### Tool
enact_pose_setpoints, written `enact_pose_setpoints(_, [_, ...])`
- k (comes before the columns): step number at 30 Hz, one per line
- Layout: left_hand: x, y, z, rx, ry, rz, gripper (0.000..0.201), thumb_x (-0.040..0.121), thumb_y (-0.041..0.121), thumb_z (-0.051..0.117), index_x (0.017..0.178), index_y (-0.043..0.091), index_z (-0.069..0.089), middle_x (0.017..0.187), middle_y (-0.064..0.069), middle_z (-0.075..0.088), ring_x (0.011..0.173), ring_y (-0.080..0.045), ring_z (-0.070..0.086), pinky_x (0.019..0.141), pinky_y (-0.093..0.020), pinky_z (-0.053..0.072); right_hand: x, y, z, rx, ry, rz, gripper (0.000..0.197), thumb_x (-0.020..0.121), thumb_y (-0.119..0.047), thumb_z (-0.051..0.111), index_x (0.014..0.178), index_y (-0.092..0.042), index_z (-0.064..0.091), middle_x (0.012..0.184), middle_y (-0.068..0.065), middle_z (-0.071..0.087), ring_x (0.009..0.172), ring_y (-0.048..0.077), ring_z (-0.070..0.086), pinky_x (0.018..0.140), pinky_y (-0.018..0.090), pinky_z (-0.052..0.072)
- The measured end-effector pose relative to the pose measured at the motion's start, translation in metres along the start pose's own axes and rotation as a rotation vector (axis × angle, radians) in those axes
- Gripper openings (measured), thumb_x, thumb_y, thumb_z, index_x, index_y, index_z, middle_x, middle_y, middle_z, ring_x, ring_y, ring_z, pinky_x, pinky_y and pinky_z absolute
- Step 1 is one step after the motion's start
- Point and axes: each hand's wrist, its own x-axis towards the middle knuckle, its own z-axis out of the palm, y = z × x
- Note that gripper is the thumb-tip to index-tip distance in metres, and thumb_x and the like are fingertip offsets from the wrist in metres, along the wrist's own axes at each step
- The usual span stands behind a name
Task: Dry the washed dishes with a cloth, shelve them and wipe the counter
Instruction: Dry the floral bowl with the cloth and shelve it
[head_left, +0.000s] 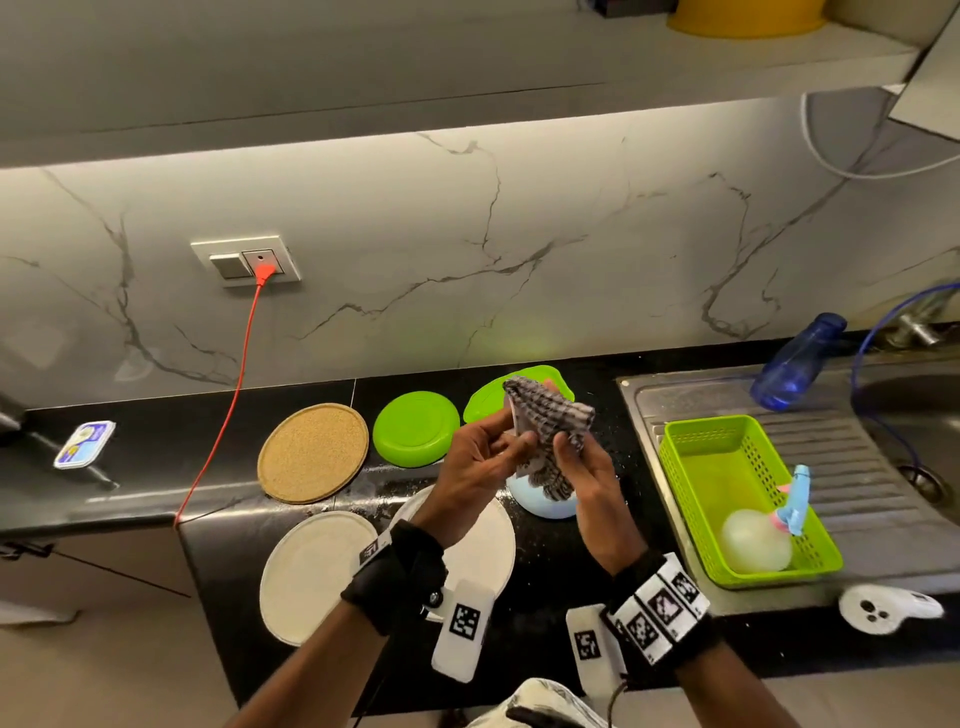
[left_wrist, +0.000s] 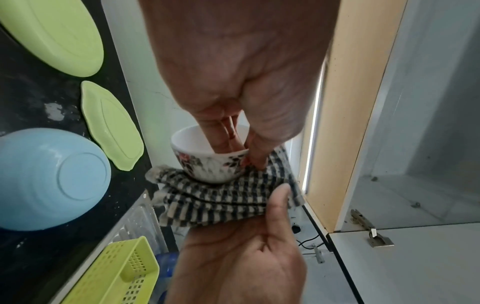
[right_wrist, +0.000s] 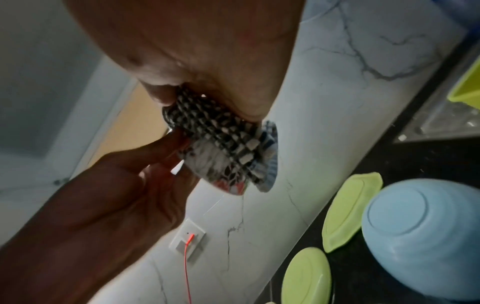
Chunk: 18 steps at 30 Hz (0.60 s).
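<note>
My left hand (left_wrist: 241, 67) has fingers (left_wrist: 221, 135) curled inward, thumb outside — pinching. My right hand (head_left: 587, 483) faces it, thumb (left_wrist: 278, 197) pressing — both raised, wrists strapped.

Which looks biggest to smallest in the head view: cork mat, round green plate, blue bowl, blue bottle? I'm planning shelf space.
1. cork mat
2. round green plate
3. blue bottle, though it lies farther from the camera, so this is unsure
Unranked: blue bowl, largely hidden by the hands and cloth.
</note>
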Motion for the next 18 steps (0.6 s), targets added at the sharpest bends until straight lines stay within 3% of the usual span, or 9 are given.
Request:
enact_pose_setpoints(1, [0.001,0.000,0.000,0.017,-0.015,-0.013,0.036,0.100,0.004,0.060,0.136,0.002,0.060,0.105,-0.025,0.066,0.102,-0.034,0.058,0.103,-0.065,0.046,0.003,0.000,-0.003,0.028,0.010,0.025,0.036,0.107,-0.033,0.048,0.137,-0.016,0.058,0.126,0.006,0.072,0.118,0.025,0.067,0.099,0.037,0.055])
enact_pose_setpoints(3, [0.004,0.002,0.001,0.059,-0.016,-0.009,0.034,0.098,0.009,0.065,0.132,0.004,0.064,0.106,-0.030,0.070,0.101,-0.033,0.064,0.101,-0.065,0.049,-0.001,-0.003,-0.003,-0.014,-0.015,-0.015,0.040,0.107,-0.032,0.047,0.142,-0.015,0.055,0.131,0.002,0.069,0.123,0.021,0.065,0.104,0.036,0.053])
enact_pose_setpoints(6, [0.007,0.005,-0.002,0.045,0.012,0.003,0.033,0.089,0.015,0.073,0.122,0.019,0.072,0.118,-0.022,0.072,0.106,-0.030,0.066,0.099,-0.047,0.056,-0.011,0.001,0.000,-0.210,-0.149,-0.175,0.056,0.104,-0.032,0.048,0.156,-0.011,0.040,0.144,0.000,0.057,0.128,0.006,0.051,0.106,0.023,0.044])
enact_pose_setpoints(8, [0.008,0.007,-0.006,0.187,-0.027,0.036,0.029,0.089,0.015,0.075,0.117,0.024,0.075,0.109,-0.012,0.076,0.095,-0.029,0.065,0.090,-0.040,0.059,-0.006,0.005,-0.002,-0.181,-0.121,-0.159,0.049,0.105,-0.037,0.049,0.145,-0.009,0.052,0.130,0.005,0.066,0.113,0.010,0.060,0.095,0.026,0.050])
enact_pose_setpoints(11, [0.003,0.005,-0.005,0.482,-0.185,0.103,0.025,0.095,0.010,0.069,0.120,0.011,0.072,0.105,0.002,0.074,0.079,-0.024,0.063,0.079,-0.050,0.062,0.011,0.006,-0.011,0.059,0.063,0.010,0.037,0.106,-0.037,0.046,0.124,-0.012,0.067,0.114,0.009,0.075,0.102,0.023,0.072,0.083,0.035,0.057])
enact_pose_setpoints(14, [-0.006,0.014,-0.002,0.790,-0.292,0.246,0.030,0.093,0.017,0.066,0.118,0.001,0.069,0.113,-0.003,0.070,0.086,-0.025,0.069,0.073,-0.049,0.063,0.016,0.009,-0.015,0.356,0.135,0.275,0.053,0.106,-0.047,0.042,0.130,-0.005,0.065,0.118,0.019,0.073,0.102,0.031,0.072,0.080,0.039,0.061])
enact_pose_setpoints(16, [-0.005,0.023,0.004,1.040,-0.382,0.274,0.034,0.092,0.017,0.069,0.124,0.005,0.069,0.121,-0.009,0.070,0.100,-0.029,0.070,0.079,-0.046,0.062,0.012,0.013,-0.016,0.506,0.172,0.403,0.062,0.103,-0.053,0.045,0.133,-0.002,0.063,0.121,0.022,0.072,0.101,0.032,0.072,0.080,0.042,0.062])
enact_pose_setpoints(18, [-0.002,0.029,0.008,1.190,-0.395,0.299,0.035,0.092,0.027,0.071,0.125,0.016,0.070,0.122,-0.004,0.071,0.108,-0.023,0.066,0.082,-0.043,0.058,0.007,0.020,-0.016,0.592,0.204,0.477,0.067,0.100,-0.057,0.048,0.133,-0.001,0.063,0.122,0.024,0.070,0.102,0.035,0.071,0.090,0.049,0.058])
